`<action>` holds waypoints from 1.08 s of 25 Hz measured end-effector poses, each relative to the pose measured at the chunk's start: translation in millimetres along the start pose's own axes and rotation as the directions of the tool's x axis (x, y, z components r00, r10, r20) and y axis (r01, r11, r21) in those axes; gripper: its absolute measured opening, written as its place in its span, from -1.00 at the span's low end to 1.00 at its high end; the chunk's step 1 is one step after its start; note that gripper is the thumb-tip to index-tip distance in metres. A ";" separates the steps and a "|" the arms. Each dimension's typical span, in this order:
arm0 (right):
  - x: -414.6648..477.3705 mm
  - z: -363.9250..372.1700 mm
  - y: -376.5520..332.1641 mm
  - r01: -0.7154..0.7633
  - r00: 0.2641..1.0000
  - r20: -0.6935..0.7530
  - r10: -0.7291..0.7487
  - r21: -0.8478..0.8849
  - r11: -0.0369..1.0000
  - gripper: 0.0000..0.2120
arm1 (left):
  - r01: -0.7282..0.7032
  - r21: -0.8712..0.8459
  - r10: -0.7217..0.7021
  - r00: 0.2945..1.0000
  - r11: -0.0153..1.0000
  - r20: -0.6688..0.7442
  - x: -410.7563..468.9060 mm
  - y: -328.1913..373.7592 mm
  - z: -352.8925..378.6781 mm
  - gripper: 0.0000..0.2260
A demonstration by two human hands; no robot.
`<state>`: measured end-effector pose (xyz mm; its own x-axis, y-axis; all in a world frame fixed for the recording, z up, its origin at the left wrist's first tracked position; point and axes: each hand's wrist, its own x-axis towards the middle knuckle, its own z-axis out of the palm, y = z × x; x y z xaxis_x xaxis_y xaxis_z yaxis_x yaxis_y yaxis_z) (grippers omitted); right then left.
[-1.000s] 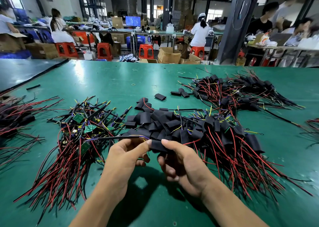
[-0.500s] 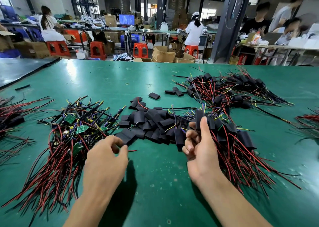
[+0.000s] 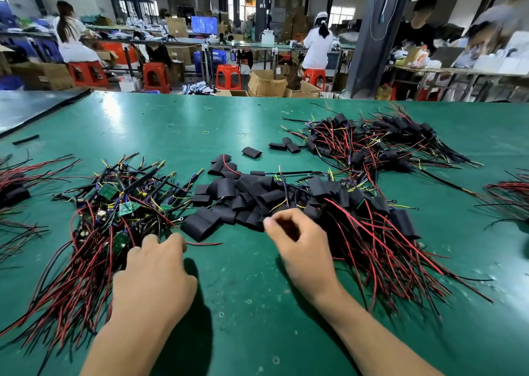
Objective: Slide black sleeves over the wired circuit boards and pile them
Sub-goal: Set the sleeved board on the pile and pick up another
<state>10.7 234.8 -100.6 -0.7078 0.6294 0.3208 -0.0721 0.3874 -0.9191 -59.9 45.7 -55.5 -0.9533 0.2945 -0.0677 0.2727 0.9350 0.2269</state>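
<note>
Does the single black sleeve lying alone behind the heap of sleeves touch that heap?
Apart. The head view shows bare green table between the single sleeve and the heap of sleeves.

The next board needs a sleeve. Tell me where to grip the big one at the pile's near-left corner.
Likely pinch the big sleeve by its two creased long edges, from above with the left hand. It lies flat on top, and its near-left side is free of the pile.
</note>
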 end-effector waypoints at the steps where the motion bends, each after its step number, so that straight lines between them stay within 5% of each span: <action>1: -1.9 2.3 3.8 0.152 0.988 0.056 -0.144 -0.188 0.970 -0.93 | -0.024 -0.056 0.023 1.000 0.998 -0.013 1.4 0.2 2.1 -0.64; 4: -6.7 9.7 12.5 0.402 0.907 0.324 -0.270 -0.470 0.785 -0.71 | -0.139 -0.298 0.102 0.985 0.944 -0.137 7.1 2.0 9.3 -0.69; 10: -6.1 6.0 18.2 0.404 0.894 0.424 -0.143 -0.629 0.664 -0.62 | -0.346 -0.565 0.171 0.925 0.749 -0.339 4.5 23.8 22.3 -0.73; 13: -6.2 7.8 15.8 0.406 0.898 0.410 -0.162 -0.624 0.668 -0.63 | -0.314 -0.476 0.101 0.901 0.821 -0.421 7.6 13.0 29.9 -0.90; 17: -4.9 14.6 14.2 0.402 0.896 0.428 -0.114 -0.676 0.618 -0.56 | -0.056 -0.288 -0.010 0.974 0.956 -0.224 8.4 11.5 36.4 -0.61; 21: -5.8 28.9 16.1 0.404 0.877 0.479 0.031 -0.771 0.493 -0.50 | -0.107 -0.285 0.038 0.971 0.952 -0.235 6.7 17.3 42.2 -0.62; 27: -6.4 27.8 16.2 0.389 0.888 0.458 0.038 -0.793 0.470 -0.44 | -0.131 -0.298 0.072 0.977 0.946 -0.203 -0.3 25.7 44.3 -0.54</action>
<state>-5.5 218.3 -123.9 -0.9531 0.2653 0.1456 0.2482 0.9605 -0.1257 -46.8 78.5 -92.6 -0.9378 0.3146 0.1470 0.3442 0.7866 0.5127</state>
